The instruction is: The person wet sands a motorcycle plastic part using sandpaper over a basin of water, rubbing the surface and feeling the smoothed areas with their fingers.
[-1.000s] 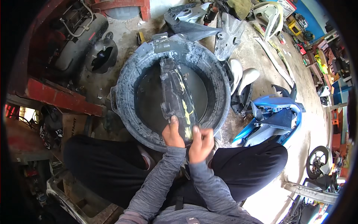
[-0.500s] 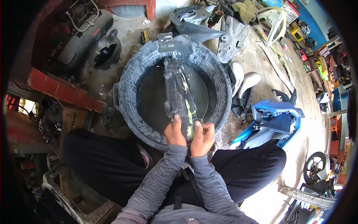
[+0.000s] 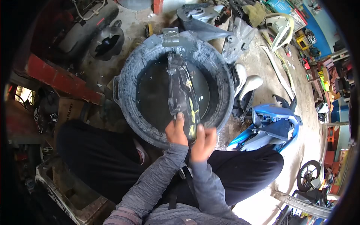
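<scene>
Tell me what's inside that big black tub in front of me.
Inside the black tub lies dark liquid, with a long dark plastic panel standing across it, gripped at its near end by the left hand and right hand. The tub's bottom is hidden by the liquid.

A round tub (image 3: 129,75) stands on the floor directly before the seated person's knees. A long plastic panel (image 3: 180,93) lies inside it, running from far rim to near rim — its near end between the left hand (image 3: 176,131) and right hand (image 3: 204,142). Right of the tub: a scooter fairing (image 3: 270,125). Behind it — loose body panels (image 3: 210,18).
</scene>
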Demonstrator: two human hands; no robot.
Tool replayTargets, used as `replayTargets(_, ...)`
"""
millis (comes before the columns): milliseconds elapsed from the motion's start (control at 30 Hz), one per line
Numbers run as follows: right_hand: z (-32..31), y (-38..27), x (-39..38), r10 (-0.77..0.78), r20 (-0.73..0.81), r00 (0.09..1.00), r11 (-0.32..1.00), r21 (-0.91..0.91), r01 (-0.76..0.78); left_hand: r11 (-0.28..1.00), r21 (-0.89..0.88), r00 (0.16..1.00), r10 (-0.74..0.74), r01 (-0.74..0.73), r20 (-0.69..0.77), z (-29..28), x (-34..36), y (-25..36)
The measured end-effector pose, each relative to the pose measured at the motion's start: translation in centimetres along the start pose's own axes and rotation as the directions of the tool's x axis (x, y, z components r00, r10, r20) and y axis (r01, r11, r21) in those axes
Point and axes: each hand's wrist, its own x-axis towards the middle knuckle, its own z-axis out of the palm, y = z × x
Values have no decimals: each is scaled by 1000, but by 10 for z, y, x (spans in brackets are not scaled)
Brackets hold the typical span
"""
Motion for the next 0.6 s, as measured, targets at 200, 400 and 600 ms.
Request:
replayTargets(200, 11, 7, 11, 1, -67, 998, 999, 46, 2, 999, 12, 999, -40, 40, 25, -2, -4, -8)
replayTargets(400, 10, -4, 8, -2, -60, 998, 999, 35, 5, 999, -28, 999, -15, 16, 33, 1, 0, -6)
replayTargets(600, 4, -6, 4, -36, -44, 998, 998, 46, 38, 1000, -19, 1000, 13, -13, 19, 4, 2, -4)
